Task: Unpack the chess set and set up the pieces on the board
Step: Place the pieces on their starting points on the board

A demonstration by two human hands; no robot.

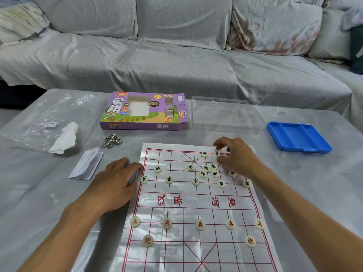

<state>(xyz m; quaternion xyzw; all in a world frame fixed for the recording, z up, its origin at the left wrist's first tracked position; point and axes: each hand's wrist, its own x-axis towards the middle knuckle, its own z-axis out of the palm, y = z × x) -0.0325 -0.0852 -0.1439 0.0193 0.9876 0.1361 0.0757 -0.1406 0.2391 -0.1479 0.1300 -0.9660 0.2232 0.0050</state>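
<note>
A white plastic xiangqi board [196,201] with red lines lies on the table before me. Red-lettered round pieces [200,225] stand in rows on the near half. Green-lettered pieces [169,180] stand on the far half, with several bunched loosely near the far palace [208,170]. My right hand [237,156] hovers over the far back row, its fingertips curled down onto a green-lettered piece [216,154]. Flat on the table, my left hand [115,181] has its fingertips at the board's left edge.
The purple chess box [143,111] lies open at the back. A clear plastic lid [225,114] and a blue tray [298,137] sit at the back right. A plastic bag [49,114], a crumpled tissue [65,139], metal ring puzzles [112,141] and a leaflet [86,165] lie at left.
</note>
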